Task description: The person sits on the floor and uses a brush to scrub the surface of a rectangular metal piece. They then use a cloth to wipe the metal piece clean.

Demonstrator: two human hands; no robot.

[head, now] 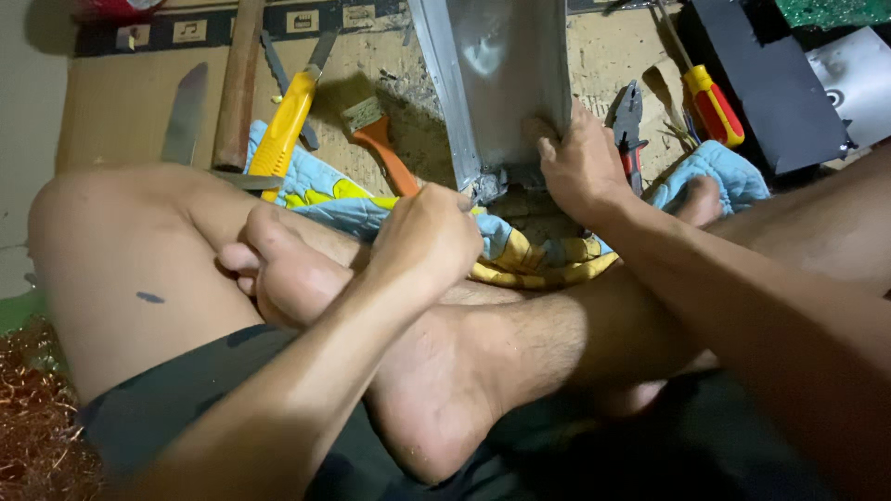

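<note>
A grey sheet-metal piece (506,74), bent like a channel, stands on the cardboard floor in front of my crossed legs. My right hand (580,162) grips its lower right edge. My left hand (427,237) is closed in a fist at the piece's bottom left corner; whatever it holds there is hidden by the fingers. A blue and yellow cloth (520,255) lies under the piece and across my shins.
On the cardboard (121,102) lie a yellow-handled utility knife (283,125), an orange-handled brush (380,144), a wooden handle (237,83), a flat blade (186,111), pliers (629,125) and a red and yellow screwdriver (710,97). A black box (752,83) sits at right, copper wire (32,427) at lower left.
</note>
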